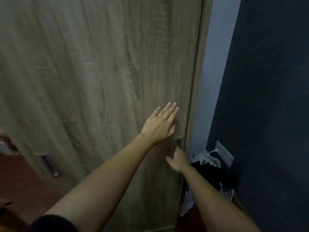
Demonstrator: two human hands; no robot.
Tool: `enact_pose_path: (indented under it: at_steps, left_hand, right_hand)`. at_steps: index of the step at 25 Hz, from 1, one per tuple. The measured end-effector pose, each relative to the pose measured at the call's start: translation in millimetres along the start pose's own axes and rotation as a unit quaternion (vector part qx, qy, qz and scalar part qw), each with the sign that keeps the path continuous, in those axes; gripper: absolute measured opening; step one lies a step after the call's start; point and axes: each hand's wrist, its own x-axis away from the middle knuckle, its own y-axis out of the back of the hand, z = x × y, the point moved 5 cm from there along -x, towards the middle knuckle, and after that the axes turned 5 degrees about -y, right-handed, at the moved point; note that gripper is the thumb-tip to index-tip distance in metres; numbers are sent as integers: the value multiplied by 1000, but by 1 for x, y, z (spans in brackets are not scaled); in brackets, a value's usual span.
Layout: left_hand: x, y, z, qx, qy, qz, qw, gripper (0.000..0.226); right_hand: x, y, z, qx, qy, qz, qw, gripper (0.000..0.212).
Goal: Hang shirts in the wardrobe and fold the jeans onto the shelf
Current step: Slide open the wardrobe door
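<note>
**Item:** wardrobe door (100, 72).
**Location:** directly ahead of the person, filling the left and centre of the view. Its right edge stands beside a strip of pale wall, with a dark wall (267, 97) further right.
**Finish:** grey-brown wood-grain laminate, matt, blurred in parts.
**Fittings:** one recessed handle (178, 142) near the right edge. A second recessed handle (48, 164) sits low on the left, probably on a neighbouring panel.
**State:** appears closed; no rail, shelf or interior shows.

**Left hand** (160, 124): grip fully open, fingers straight and together, palm flat on the panel just above the right-edge handle. It holds nothing.
**Right hand** (177, 160): raised to the right-edge handle with the thumb spread leftward and the fingertips at the recess. Whether the grip has closed on it cannot be told.

**Step in hand (judged):** opening the wardrobe. Hanging and folding are not yet begun.
**Method advised:**
- Seat the right fingertips fully in the recess before pulling.
- If the panel slides, draw it along its track and not outward.
- Let the flat left palm push in the same direction, lightly, so that it guides and does not brake.
- Move the panel smoothly so it does not jolt at the end of its travel.

**Garments:** no shirt or jeans can be identified. A heap of dark and light cloth (205, 163) lies on the floor between the wardrobe and the dark wall, below a wall socket (224, 154).
</note>
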Motion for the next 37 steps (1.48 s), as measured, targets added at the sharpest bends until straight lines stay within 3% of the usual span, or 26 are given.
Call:
enact_pose_path:
  at_steps: [3, 5, 9, 13, 16, 25, 37]
  left_hand:
    - [-24, -17, -7, -65, -25, -149, 986, 62]
    - [-38, -36, -10, -97, -11, -188, 977, 64]
    - [-49, -65, 2, -185, 15, -243, 952, 68]
    - [-42, -72, 18, -222, 0, -283, 933, 66]
    - [-27, -75, 35, -232, -4, -290, 928, 66]
    - [69, -63, 123, -265, -5, -285, 921, 70]
    - [231, -45, 273, -300, 2, -257, 919, 73]
  right_hand:
    - [-39, -14, -25, -39, -20, 29, 999, 85]
    - [-24, 4, -11, -45, -57, 45, 996, 73]
    - [-25, 12, -4, 18, -64, 90, 994, 102]
    - [-15, 13, 7, 57, -32, 88, 994, 77]
    - [-9, 2, 25, 74, -12, 116, 990, 78]
    - [9, -77, 115, 108, 70, 128, 983, 115]
    - [47, -228, 261, 157, 155, 154, 963, 106]
